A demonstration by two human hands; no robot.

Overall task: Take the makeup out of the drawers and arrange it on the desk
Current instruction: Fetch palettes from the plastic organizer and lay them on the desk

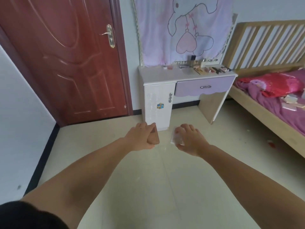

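Standing well back from the desk (158, 75), the person stretches both arms toward it, the left hand (140, 138) curled round a flat brown compact (153, 136) and the right hand (189, 139) pinching a small clear packet (176, 138). More makeup (212, 69) lies in a row on the desk's right part, above its closed lilac drawer (204, 87).
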